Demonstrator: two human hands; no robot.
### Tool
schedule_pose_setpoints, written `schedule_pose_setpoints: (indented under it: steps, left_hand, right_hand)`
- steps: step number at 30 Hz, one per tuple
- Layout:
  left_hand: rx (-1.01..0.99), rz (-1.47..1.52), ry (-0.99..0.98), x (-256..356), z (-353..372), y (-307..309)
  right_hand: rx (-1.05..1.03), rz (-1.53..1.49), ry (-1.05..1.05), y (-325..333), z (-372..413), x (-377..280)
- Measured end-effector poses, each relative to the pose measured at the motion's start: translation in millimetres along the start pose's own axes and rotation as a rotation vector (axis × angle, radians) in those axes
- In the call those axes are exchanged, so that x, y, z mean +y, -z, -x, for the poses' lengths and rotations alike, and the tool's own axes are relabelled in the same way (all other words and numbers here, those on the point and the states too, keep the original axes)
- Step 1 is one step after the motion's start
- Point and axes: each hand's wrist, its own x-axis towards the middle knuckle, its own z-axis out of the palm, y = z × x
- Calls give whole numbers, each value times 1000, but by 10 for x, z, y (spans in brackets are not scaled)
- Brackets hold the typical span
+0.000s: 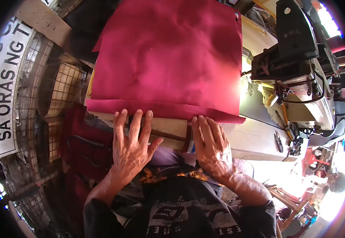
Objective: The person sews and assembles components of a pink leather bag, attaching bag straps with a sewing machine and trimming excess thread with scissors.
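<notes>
A large sheet of dark red material [168, 59], perhaps vinyl or leatherette, lies over the worktable [259, 139]. Its near edge is turned into a narrow folded strip [148, 105] along the front. My left hand [132, 142] rests palm down with fingers spread, its fingertips at that near edge. To the right, my right hand [212, 144] lies flat with fingers extended, fingertips on the same edge. Neither hand grips anything. Beneath the sheet's edge, between my hands, a pale wooden table edge [168, 127] shows.
A dark sewing machine [283, 59] stands at the right of the table. Pliers [278, 142] and small metal parts [297, 141] lie near the table's right end. A wire mesh wall [65, 83] with a lettered sign [7, 87] runs along the left. Clutter fills the lower right.
</notes>
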Motion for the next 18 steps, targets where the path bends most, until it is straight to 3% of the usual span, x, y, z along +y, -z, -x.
schedule_pose_setpoints:
  steps: [10,18]
  left_hand:
    - [-141,-67,5,110,-92,98]
    - [-147,-82,-54,45,-177,192]
  right_hand:
    - [-173,33,-160,-66,-101,-293]
    - [-118,78,-94,-9,-177,-237]
